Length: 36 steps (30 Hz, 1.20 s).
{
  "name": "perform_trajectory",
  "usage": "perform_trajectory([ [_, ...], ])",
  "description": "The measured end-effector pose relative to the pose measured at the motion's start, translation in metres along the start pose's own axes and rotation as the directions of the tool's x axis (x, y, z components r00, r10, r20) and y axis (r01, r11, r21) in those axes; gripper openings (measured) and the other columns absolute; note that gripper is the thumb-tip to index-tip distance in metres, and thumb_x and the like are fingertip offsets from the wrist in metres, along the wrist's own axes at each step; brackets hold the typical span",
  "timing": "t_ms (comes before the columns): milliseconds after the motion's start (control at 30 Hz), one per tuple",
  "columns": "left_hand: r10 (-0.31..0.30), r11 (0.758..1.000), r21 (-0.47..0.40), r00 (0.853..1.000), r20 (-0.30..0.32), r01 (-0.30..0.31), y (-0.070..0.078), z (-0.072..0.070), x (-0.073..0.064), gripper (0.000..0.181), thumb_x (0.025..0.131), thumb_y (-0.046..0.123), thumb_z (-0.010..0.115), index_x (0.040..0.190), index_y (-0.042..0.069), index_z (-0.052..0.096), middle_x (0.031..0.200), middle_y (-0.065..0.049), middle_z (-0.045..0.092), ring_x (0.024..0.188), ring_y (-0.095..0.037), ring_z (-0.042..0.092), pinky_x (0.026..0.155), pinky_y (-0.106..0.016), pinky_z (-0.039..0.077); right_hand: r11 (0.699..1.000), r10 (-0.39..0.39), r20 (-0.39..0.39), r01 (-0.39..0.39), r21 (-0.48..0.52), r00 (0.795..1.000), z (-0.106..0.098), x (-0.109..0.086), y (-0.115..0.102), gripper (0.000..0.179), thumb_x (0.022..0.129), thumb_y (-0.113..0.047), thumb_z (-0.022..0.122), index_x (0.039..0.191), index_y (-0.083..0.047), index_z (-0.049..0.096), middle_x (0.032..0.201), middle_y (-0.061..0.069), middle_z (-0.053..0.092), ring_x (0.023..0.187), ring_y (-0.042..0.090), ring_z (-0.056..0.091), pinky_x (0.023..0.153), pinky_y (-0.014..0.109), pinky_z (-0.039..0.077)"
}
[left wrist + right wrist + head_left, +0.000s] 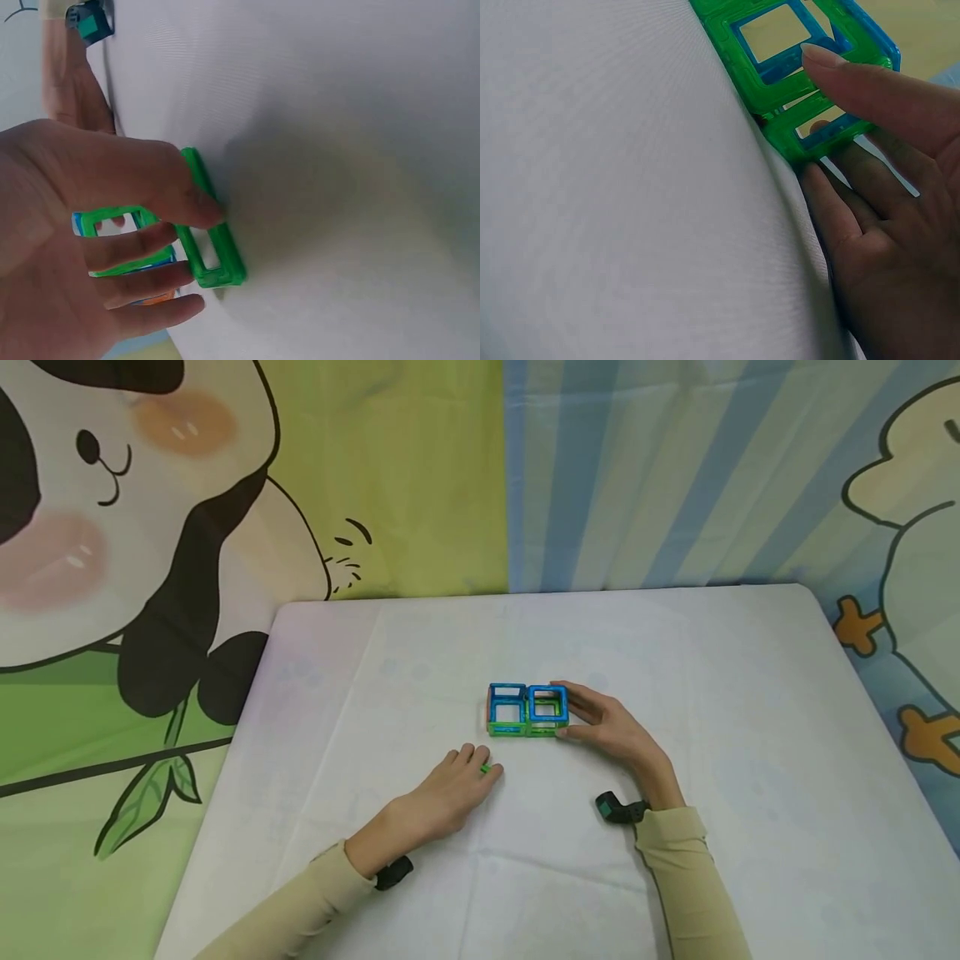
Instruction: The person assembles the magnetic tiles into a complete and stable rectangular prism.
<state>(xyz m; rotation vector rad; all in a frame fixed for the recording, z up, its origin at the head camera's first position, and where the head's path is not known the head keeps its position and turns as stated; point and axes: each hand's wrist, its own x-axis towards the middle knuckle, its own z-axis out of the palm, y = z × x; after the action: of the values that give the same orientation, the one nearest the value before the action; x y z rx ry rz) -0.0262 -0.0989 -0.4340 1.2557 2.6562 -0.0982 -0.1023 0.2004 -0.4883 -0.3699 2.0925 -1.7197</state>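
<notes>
A small structure of see-through-centred magnetic tile frames [528, 717], blue and green with some orange at its left end, stands on the white table as two box shapes side by side. My right hand [621, 733] holds its right end, thumb [826, 58] on the green front and the other fingers behind and below. Nearer the table's front and to the left, my left hand [448, 795] pinches a loose green magnetic tile [228, 253] between thumb and fingers. Only a sliver of that tile shows in the head view. In the left wrist view the structure is partly hidden behind the fingers.
The white tabletop [750, 693] stretches around both hands, with its back edge against a printed cloth backdrop [420, 477]. Dark wrist cameras sit on the left wrist [393, 873] and right wrist [621, 808], close over the table.
</notes>
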Motion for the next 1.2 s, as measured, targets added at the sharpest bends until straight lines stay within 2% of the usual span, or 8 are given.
perform_trajectory([
  [267, 0.013, 0.999, 0.036, 0.999, -0.043, -0.011, -0.003, 0.005, -0.001, 0.042, 0.088, -0.003, 0.074, 0.123, 0.004, 0.052, 0.111, -0.010, 0.048, 0.091, -0.021, 0.040, 0.073, -0.027, 0.040, 1.000, 0.011, -0.008, -0.011, -0.007, 1.000, 0.001, 0.000, 0.001, 0.079, 0.091, -0.010, 0.078, 0.159, -0.019, 0.040, 0.165, 0.008, 0.036, 0.153, 0.032, 0.035, 0.118, 0.046, 0.036],
  [433, -0.001, 0.998, -0.068, 0.998, -0.062, -0.004, -0.008, 0.003, -0.001, 0.038, 0.090, -0.006, 0.067, 0.124, 0.002, 0.052, 0.115, -0.012, 0.048, 0.093, -0.022, 0.042, 0.075, -0.028, 0.044, 1.000, 0.007, -0.009, -0.008, -0.013, 1.000, 0.001, 0.000, 0.002, 0.079, 0.090, -0.009, 0.078, 0.159, -0.018, 0.040, 0.165, 0.010, 0.036, 0.152, 0.034, 0.036, 0.117, 0.045, 0.037],
  [600, -0.044, 0.982, -0.185, 0.996, -0.078, 0.029, -0.015, -0.003, 0.001, 0.047, 0.087, -0.005, 0.062, 0.133, 0.001, 0.052, 0.121, -0.012, 0.048, 0.100, -0.023, 0.044, 0.084, -0.030, 0.046, 1.000, 0.006, -0.008, -0.007, -0.011, 1.000, 0.001, 0.000, 0.002, 0.079, 0.091, -0.010, 0.078, 0.159, -0.019, 0.040, 0.165, 0.008, 0.037, 0.152, 0.032, 0.035, 0.117, 0.045, 0.037],
  [833, -0.063, 0.972, -0.236, 0.982, -0.176, 0.021, -0.025, -0.013, 0.005, 0.054, 0.077, -0.002, 0.066, 0.130, 0.002, 0.053, 0.120, -0.010, 0.049, 0.100, -0.024, 0.044, 0.087, -0.031, 0.044, 1.000, 0.012, -0.003, -0.012, 0.009, 1.000, 0.000, 0.000, 0.000, 0.079, 0.090, -0.009, 0.078, 0.159, -0.020, 0.040, 0.165, 0.008, 0.036, 0.153, 0.032, 0.035, 0.117, 0.044, 0.037],
  [933, -0.074, 0.964, -0.264, 0.979, -0.188, 0.023, -0.028, -0.017, 0.006, 0.058, 0.076, 0.000, 0.067, 0.132, 0.002, 0.052, 0.122, -0.009, 0.047, 0.101, -0.023, 0.042, 0.087, -0.031, 0.042, 1.000, 0.008, -0.003, -0.008, -0.008, 1.000, 0.000, 0.000, 0.001, 0.078, 0.091, -0.009, 0.078, 0.159, -0.019, 0.040, 0.166, 0.010, 0.035, 0.152, 0.034, 0.035, 0.118, 0.044, 0.036],
  [1200, -0.107, 0.945, -0.324, 0.975, -0.195, 0.039, -0.036, -0.031, 0.014, 0.063, 0.081, 0.006, 0.072, 0.141, 0.001, 0.053, 0.133, -0.011, 0.048, 0.109, -0.024, 0.041, 0.092, -0.034, 0.043, 1.000, 0.005, 0.003, -0.005, 0.001, 1.000, 0.000, 0.000, 0.001, 0.078, 0.091, -0.010, 0.077, 0.159, -0.019, 0.039, 0.166, 0.008, 0.035, 0.152, 0.032, 0.035, 0.117, 0.045, 0.037],
])
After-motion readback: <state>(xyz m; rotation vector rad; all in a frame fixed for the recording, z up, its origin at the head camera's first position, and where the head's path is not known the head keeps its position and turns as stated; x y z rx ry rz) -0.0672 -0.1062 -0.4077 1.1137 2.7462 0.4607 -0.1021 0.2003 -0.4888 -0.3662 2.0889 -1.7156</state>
